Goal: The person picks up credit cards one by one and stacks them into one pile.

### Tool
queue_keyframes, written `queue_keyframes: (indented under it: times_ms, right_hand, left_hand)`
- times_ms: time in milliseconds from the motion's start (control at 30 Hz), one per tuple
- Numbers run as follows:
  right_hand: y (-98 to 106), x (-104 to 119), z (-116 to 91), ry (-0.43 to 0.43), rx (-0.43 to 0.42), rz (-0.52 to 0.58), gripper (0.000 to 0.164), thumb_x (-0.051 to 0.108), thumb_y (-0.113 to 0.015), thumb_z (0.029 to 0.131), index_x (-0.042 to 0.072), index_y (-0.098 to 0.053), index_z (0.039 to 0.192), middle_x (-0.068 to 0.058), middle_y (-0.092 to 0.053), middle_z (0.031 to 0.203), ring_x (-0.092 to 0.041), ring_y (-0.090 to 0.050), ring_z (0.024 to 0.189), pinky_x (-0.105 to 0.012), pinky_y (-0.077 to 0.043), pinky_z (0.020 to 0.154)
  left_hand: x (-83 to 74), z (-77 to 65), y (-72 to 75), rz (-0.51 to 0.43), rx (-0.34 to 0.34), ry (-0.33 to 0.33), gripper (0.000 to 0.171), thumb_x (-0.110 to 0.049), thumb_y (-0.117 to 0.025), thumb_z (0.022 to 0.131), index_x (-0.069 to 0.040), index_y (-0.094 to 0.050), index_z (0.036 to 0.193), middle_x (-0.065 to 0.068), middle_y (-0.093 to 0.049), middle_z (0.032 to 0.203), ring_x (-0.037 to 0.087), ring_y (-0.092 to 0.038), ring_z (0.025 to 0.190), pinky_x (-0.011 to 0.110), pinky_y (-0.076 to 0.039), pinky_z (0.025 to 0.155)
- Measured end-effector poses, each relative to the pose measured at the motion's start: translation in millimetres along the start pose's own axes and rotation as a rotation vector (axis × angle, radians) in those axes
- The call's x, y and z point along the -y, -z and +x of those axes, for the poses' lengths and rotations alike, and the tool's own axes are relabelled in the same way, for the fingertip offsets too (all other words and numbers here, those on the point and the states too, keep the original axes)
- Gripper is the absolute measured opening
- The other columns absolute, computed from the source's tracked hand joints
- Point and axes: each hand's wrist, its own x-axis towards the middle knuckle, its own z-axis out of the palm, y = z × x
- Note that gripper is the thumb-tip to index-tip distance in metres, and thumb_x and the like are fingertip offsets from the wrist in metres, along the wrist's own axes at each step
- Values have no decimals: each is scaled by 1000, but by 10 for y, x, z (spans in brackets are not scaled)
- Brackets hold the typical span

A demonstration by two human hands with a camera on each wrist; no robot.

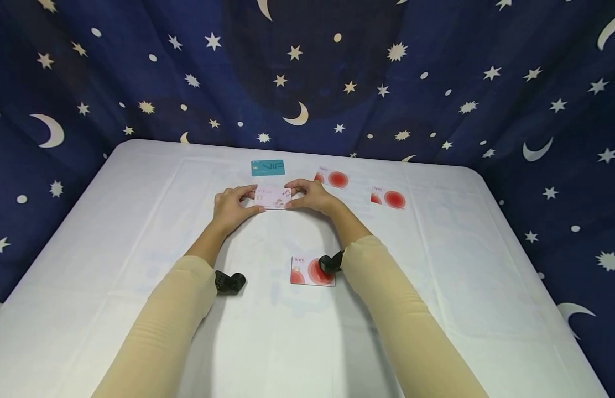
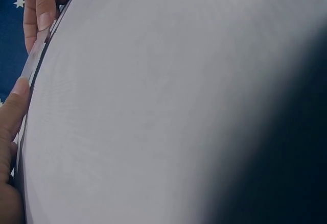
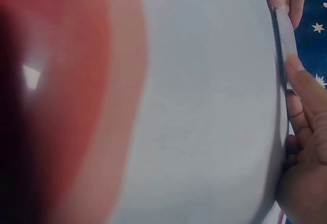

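A pale pink plastic card [image 1: 271,198] with "VIP" lettering and small flowers lies between both hands, close over the white table. My left hand [image 1: 232,209] pinches its left end between thumb and fingers. At its right end, my right hand [image 1: 311,197] grips the corners the same way. Seen edge-on in the right wrist view, the card [image 3: 287,32] has a thumb on its near side. Just beyond it lies a teal VIP card [image 1: 267,168]. A white card with red circles [image 1: 338,179] sits right behind the right hand, its left part partly covered by the fingers.
Another red-circle card [image 1: 388,198] lies farther right. A third red-circle card [image 1: 305,271] is nearer, partly beneath the black wrist camera [image 1: 331,263] on the right arm. The white-covered table [image 1: 138,265] ends against a blue star-patterned curtain [image 1: 337,72].
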Motion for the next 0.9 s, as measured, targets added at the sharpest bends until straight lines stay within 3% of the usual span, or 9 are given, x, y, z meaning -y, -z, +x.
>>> queue_keyframes:
  times_ms: [167,500,667,900]
  right_hand:
    - [6,-27,-15,15,-27,-88,64,13,-85,68,13,-59,126,-2,-57,101,-16,-39,106,-33,-26,104]
    - [-3,-70,-19,44,-37,15,60,6,-83,69,7,-60,125,-4,-55,96,-14,-46,97,-23,-36,91]
    - [-62,-91,8,49,-90,-102,59,18,-86,68,12,-63,123,3,-56,90,-13,-44,98,-25,-32,93]
    - [-71,-76,11,53,-101,-154,61,21,-87,66,14,-63,122,2,-55,93,-16,-42,101,-31,-30,98]
  left_hand:
    - [12,24,-42,-25,-29,4,65,-41,-76,78,-14,-55,133,6,-65,107,24,-48,103,42,-22,99]
    - [-23,12,-37,-5,-8,2,69,-44,-75,77,-14,-53,135,5,-65,112,24,-48,105,42,-22,101]
    - [-9,-10,-8,22,12,-9,69,-46,-73,78,-15,-52,136,8,-61,125,25,-47,107,43,-21,101]
    - [4,2,-1,-15,-11,2,66,-43,-75,77,-15,-55,133,7,-65,112,25,-48,105,43,-20,102]
